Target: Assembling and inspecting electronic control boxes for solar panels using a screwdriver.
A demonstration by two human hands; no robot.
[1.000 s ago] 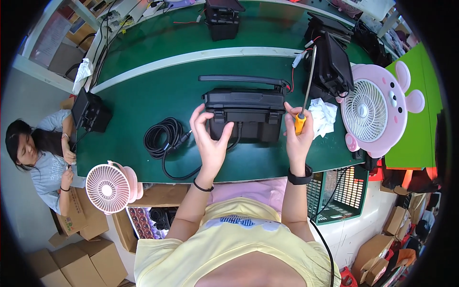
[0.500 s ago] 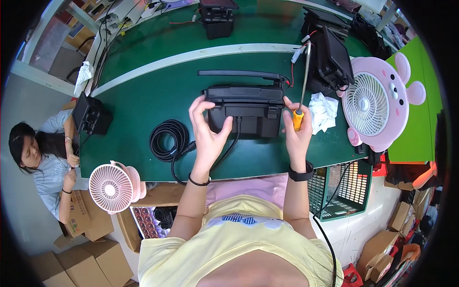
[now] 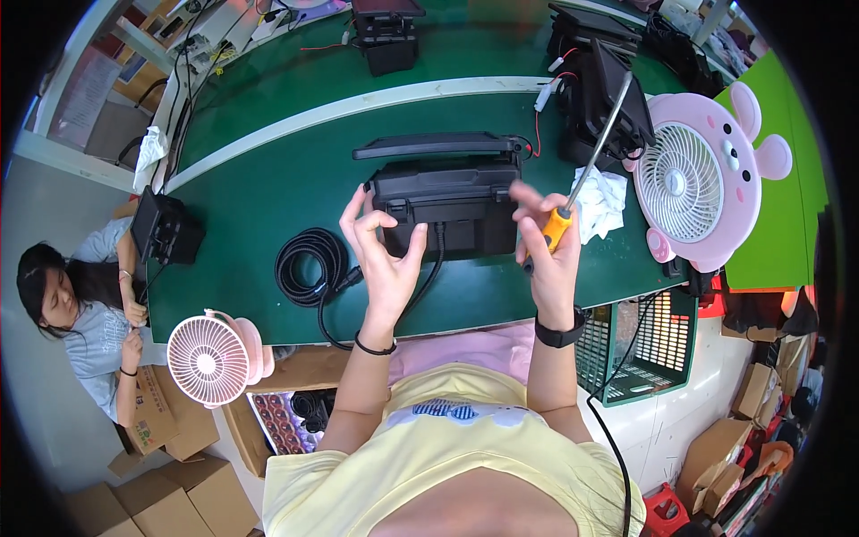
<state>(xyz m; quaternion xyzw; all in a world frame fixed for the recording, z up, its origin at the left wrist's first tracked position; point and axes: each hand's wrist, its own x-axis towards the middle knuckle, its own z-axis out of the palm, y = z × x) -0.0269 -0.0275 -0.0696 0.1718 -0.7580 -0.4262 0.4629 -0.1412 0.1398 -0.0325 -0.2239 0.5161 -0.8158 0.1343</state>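
Note:
A black plastic box (image 3: 479, 234) with a hinged lid and front latches sits on the green table, its flat black panel (image 3: 438, 145) raised along the far side. My left hand (image 3: 386, 259) grips the box's left front corner, fingers curled by the latch and thumb along the front. In my right hand (image 3: 557, 255), at the box's right end, is a screwdriver (image 3: 560, 226) with a yellow handle, its long shaft slanting up and right. The right fingertips are blurred near the box. A black cable (image 3: 441, 246) leaves the box's front; a coiled black cable (image 3: 310, 268) lies left.
More black boxes stand at the back right (image 3: 608, 103), far middle (image 3: 386, 40) and left edge (image 3: 165, 224). White crumpled tissue (image 3: 601, 206) lies beside a pink fan (image 3: 684, 188). A smaller fan (image 3: 208, 360) is at the near left. Another person (image 3: 89, 295) sits left.
The screwdriver has tilted to the right in my right hand, and that hand's fingers have shifted off the box's corner. My left hand stays at the left end. The view has shifted slightly.

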